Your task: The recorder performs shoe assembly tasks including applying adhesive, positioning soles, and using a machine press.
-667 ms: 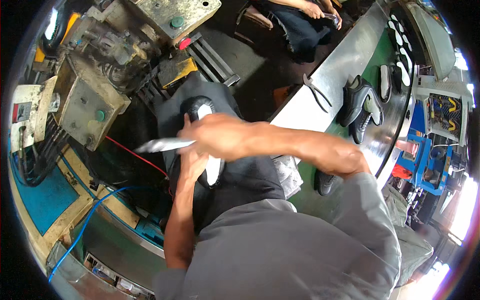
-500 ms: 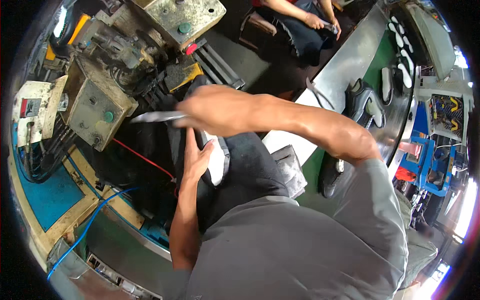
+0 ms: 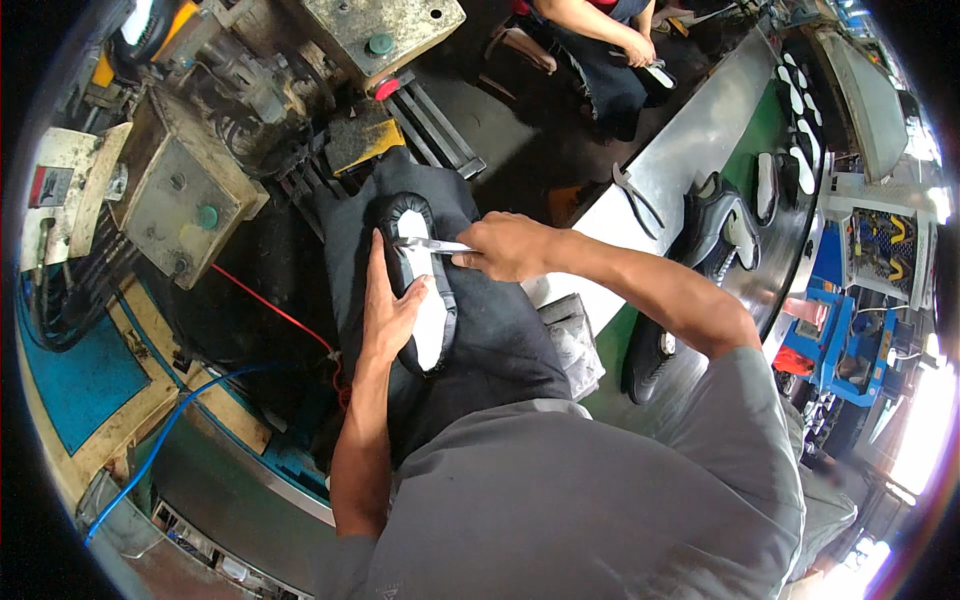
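Observation:
A black shoe upper lies sole side up across my lap, with a white insole board inside its gathered black edge. My left hand grips it from the left side, thumb on the white board and fingers along the outer edge. In my right hand is a slim silver metal tool, held from the right. The tool's far end rests at or just over the inner left edge, near the toe. Its exact tip shape is too small to tell.
Pincers lie on a white board beside the metal bench. Black shoes and white-soled pieces stand farther along. A grimy machine control box is at left. A co-worker's hands hold a shoe piece at the top.
My right hand has swung right and down from over the toe, bringing the silver tool onto the shoe. The toe now shows. My left hand keeps its grip.

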The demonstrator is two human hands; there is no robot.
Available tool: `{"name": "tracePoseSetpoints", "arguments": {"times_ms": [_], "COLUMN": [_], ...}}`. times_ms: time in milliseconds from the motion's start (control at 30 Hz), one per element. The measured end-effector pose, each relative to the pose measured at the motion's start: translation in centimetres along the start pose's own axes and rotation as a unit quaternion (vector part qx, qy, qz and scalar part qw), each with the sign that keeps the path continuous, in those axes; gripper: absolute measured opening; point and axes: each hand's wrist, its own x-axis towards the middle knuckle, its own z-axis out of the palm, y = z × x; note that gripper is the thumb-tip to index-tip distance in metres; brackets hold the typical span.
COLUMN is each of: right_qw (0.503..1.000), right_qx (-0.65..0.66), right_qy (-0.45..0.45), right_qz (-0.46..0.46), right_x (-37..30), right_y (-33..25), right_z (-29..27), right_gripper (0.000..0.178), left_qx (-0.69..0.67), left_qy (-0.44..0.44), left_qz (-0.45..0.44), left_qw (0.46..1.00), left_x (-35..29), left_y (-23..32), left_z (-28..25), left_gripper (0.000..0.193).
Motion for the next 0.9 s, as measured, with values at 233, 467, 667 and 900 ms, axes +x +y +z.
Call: {"name": "tracePoseSetpoints", "arguments": {"times_ms": [233,467,667,900], "right_qw": [0.971,0.990,0.977,0.962], "right_qx": [-0.229,-0.138,-0.188,-0.237], "right_qy": [0.026,0.027,0.073,0.126], "right_qz": [-0.064,0.008,-0.068,-0.057], "right_x": [-0.8,-0.4,-0.4,1.0], "right_y": [0.6,4.7,8.3,3.8], "right_z": [-2.8,-0.4,0.4,1.0], "right_gripper": [0.028,0.039,0.031,0.029], "left_qx": [0.000,0.026,0.022,0.150], "left_qy": [-0.015,-0.030,0.014,-0.011], "left_qz": [0.008,-0.041,-0.097,-0.011], "left_qw": [1.000,0.998,0.995,0.989], "left_x": [-0.3,1.4,3.4,3.2], "left_y": [-0.1,1.0,0.6,-0.3], "left_z": [-0.6,-0.3,1.2,1.0], "left_gripper": [0.097,0.089,0.076,0.085]}}
